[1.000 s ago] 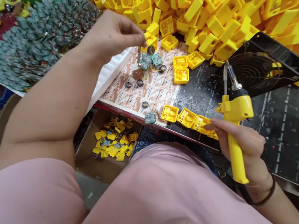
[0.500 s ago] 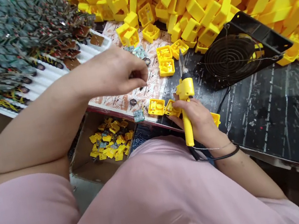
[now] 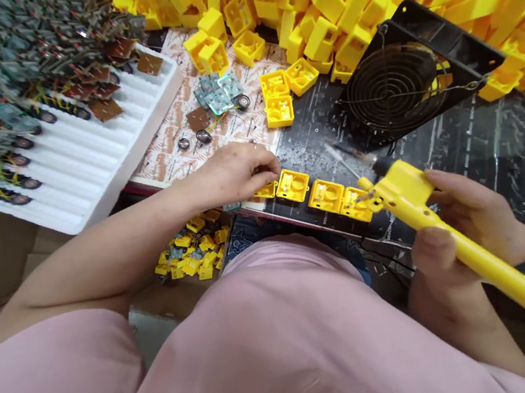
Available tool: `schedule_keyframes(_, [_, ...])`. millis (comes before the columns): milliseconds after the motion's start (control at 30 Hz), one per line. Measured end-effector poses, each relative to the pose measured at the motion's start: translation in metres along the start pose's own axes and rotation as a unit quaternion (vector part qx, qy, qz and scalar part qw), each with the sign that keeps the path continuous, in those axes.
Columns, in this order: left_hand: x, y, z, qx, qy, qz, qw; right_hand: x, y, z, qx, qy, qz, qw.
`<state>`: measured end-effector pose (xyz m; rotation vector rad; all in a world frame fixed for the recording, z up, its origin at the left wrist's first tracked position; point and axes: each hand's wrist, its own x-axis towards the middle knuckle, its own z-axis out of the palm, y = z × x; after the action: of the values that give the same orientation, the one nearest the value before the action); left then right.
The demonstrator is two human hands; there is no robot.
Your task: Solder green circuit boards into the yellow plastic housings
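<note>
My right hand (image 3: 474,220) is wrapped round the yellow handle of a soldering iron (image 3: 408,188), whose metal tip points up and left over the table. My left hand (image 3: 240,170) is closed, thumb and fingers pinched together, above the leftmost yellow plastic case (image 3: 266,190) in a row at the table's front edge. What it holds, if anything, is hidden. Beside it in the row are another open case (image 3: 292,186) and further cases (image 3: 326,195) with small metal parts inside. A green circuit board (image 3: 232,207) shows partly below my left hand.
A white foam tray (image 3: 87,180) with many circuit boards stands at left. Yellow cases (image 3: 340,0) are heaped at the back. A black fan (image 3: 390,89) leans right of centre. Loose boards (image 3: 219,99) and small round speakers (image 3: 204,136) lie mid-table. Below is a box of yellow parts (image 3: 192,256).
My left hand has come down from the loose boards to the front row of cases. My right hand swung the soldering iron left, then back right, and it is now tilted. The view has shifted.
</note>
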<state>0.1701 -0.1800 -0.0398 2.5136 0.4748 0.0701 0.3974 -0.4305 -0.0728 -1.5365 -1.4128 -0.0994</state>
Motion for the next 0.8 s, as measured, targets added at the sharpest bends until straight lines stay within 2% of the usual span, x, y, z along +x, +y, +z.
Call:
schedule_keyframes(67, [-0.002, -0.007, -0.018, -0.026, -0.003, -0.001, 1.0, 0.0, 0.002, 0.002, 0.0, 0.116, 0.006, 0.993])
schedule_keyframes(100, [-0.002, -0.011, -0.03, -0.03, -0.004, 0.001, 1.0, 0.001, 0.002, 0.003, 0.008, 0.142, 0.017, 0.99])
schedule_keyframes(167, [-0.004, -0.014, -0.051, 0.025, 0.011, 0.006, 1.0, 0.002, 0.003, 0.005, 0.035, 0.136, 0.043, 0.989])
schedule_keyframes(233, [-0.004, -0.011, -0.061, 0.115, 0.017, 0.011, 0.993, 0.0, 0.003, 0.005, 0.054, 0.121, 0.05, 0.99])
schedule_keyframes(300, [-0.004, -0.003, -0.052, 0.182, 0.001, 0.006, 0.983, -0.003, 0.003, 0.004, 0.074, 0.099, 0.045, 0.991])
schedule_keyframes(400, [-0.006, 0.011, -0.017, 0.212, -0.015, 0.008, 0.977, -0.009, 0.0, 0.0, 0.088, 0.053, 0.044, 0.994])
schedule_keyframes(467, [-0.008, 0.017, 0.006, 0.214, -0.002, 0.027, 0.976, -0.01, -0.001, -0.005, 0.087, 0.01, 0.022, 0.996])
schedule_keyframes(533, [-0.01, 0.02, 0.021, 0.214, 0.016, 0.043, 0.976, -0.009, -0.001, -0.009, 0.088, -0.029, -0.023, 0.995])
schedule_keyframes(667, [-0.008, 0.021, 0.031, 0.211, 0.05, 0.048, 0.975, 0.001, -0.004, -0.006, 0.082, -0.102, -0.092, 0.987])
schedule_keyframes(800, [-0.004, 0.023, 0.033, 0.204, 0.058, 0.032, 0.977, 0.015, -0.012, 0.001, 0.063, -0.131, -0.136, 0.98])
